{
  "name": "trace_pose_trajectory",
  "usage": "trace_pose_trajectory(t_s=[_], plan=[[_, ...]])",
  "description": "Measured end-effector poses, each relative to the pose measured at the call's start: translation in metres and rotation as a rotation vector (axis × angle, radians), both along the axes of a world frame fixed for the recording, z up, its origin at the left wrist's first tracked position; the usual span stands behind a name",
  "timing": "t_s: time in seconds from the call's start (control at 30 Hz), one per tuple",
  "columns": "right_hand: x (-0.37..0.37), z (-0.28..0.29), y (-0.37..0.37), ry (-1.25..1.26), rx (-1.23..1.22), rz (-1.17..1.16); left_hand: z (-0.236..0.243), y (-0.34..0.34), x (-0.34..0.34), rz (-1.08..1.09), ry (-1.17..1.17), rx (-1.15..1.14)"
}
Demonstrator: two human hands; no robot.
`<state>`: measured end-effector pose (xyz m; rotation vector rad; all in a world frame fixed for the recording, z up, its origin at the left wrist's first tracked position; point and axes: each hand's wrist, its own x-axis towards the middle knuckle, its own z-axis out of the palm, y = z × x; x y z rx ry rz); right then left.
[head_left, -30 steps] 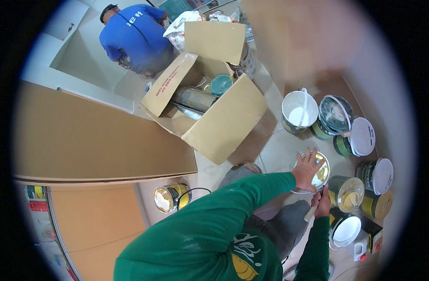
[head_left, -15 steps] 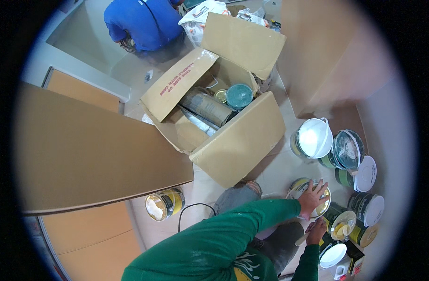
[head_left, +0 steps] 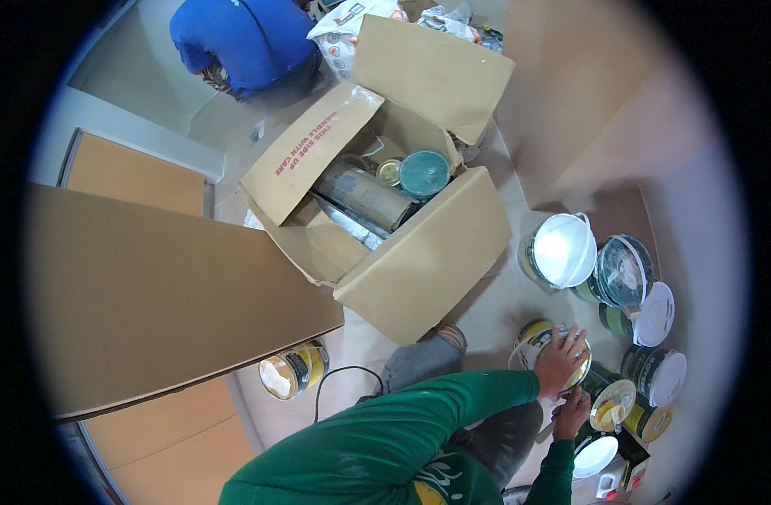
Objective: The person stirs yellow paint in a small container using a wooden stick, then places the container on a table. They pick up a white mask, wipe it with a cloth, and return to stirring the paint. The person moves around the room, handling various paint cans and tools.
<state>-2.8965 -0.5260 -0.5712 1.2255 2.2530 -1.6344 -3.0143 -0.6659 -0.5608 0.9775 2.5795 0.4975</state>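
Observation:
A yellow, white and dark paint can stands on the floor at the right. My left hand lies over its lid with fingers spread. Close below it, at the can's near rim, my right hand is closed around a pale, narrow hand tool. Part of the tool sticks out beside the fingers; its working end is hidden, so its kind is unclear. Right beside my right hand is a dark can with a cream lid smeared yellow. A white-topped bucket sits just below that.
Several more pails line the right wall, including one with a white rim and a clear-lidded one. An open carton holds cans and a roll. A large brown panel is at left. A person in blue crouches far left.
The whole view has shifted slightly. My left hand has slid a little over the lid, and my right hand has shifted slightly at the rim, still gripping the tool.

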Motion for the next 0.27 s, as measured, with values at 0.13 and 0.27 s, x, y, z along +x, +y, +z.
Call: trace_pose_trajectory(t_s=[0.13,0.27], plan=[[0.003,-0.004,0.001,0.016,-0.037,-0.011,-0.001,0.007,0.006,0.088,-0.006,-0.001],[0.037,0.002,0.012,0.025,-0.040,-0.044,-0.018,0.019,0.008,0.100,-0.051,-0.036]])
